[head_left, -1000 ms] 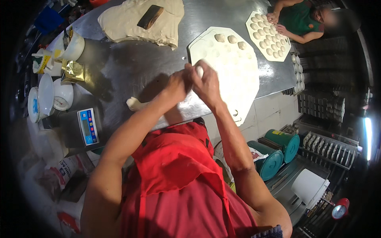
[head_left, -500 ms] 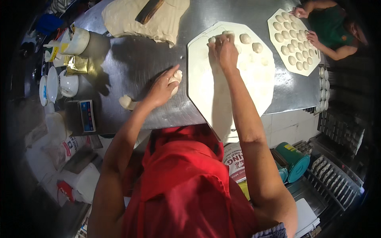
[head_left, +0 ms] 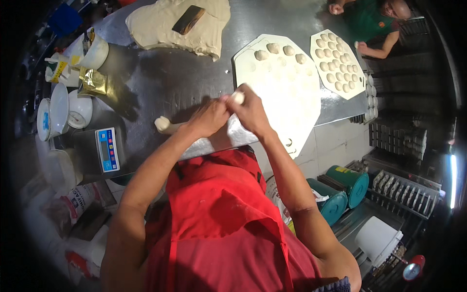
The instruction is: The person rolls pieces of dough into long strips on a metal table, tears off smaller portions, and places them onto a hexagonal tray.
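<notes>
My two hands meet over the steel table's near edge. My left hand is closed around a rope of dough, whose rounded tail sticks out to the left beneath my wrist. My right hand is closed on a small piece of dough that shows pale between thumb and fingers. Whether this piece is still joined to the rope is hidden by the hands. Just right of them lies a cream octagonal board, with several dough balls near its far edge.
A large dough sheet with a dark scraper on it lies at the far side. Left stand a digital scale, a gold packet and white tubs. A co-worker's hand is beside a second board of dough balls.
My right hand has come back from the board's far edge, leaving dough balls there, to my left hand. My left fingers have closed round the dough. The co-worker's hands have moved off the second board.
</notes>
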`<state>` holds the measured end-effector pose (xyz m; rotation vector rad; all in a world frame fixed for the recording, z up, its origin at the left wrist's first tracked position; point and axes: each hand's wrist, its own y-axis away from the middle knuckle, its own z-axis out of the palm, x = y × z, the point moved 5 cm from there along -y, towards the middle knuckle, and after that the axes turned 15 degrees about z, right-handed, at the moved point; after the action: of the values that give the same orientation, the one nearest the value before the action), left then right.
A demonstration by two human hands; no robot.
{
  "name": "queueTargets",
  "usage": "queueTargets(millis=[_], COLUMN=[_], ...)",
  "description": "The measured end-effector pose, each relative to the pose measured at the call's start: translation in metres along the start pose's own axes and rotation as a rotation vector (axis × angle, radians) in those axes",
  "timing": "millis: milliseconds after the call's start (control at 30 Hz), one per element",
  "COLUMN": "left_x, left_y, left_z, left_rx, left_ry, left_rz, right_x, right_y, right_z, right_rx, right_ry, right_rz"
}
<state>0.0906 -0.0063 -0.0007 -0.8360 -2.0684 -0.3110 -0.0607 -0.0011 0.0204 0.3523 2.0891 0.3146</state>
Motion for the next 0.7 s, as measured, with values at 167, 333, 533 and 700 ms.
queueTargets(millis=[167,333,533,700], left_x=[0.001,-0.08,-0.09,-0.079], left_y=[-0.026,-0.012,-0.011,0.01], left_z=[0.021,0.03,0.038,0.027], left_rx=[0.02,0.119,0.047,0.128], left_ry=[-0.303,-0.008,0.107,0.14], left_rz=[0.054,0.183,-0.357,-0.301], right_x=[-0.016,-0.044,0.056,0.064], right_y=[-0.014,0.026,-0.106,-0.134], right_z=[-0.017,0.001,-0.036,-0.026], right_rx=[0.133,-0.149,0.1,0.21], right_ry=[0.053,-0.002,0.081,0.25], right_rz=[-0.039,-0.275,-0.169,-0.223])
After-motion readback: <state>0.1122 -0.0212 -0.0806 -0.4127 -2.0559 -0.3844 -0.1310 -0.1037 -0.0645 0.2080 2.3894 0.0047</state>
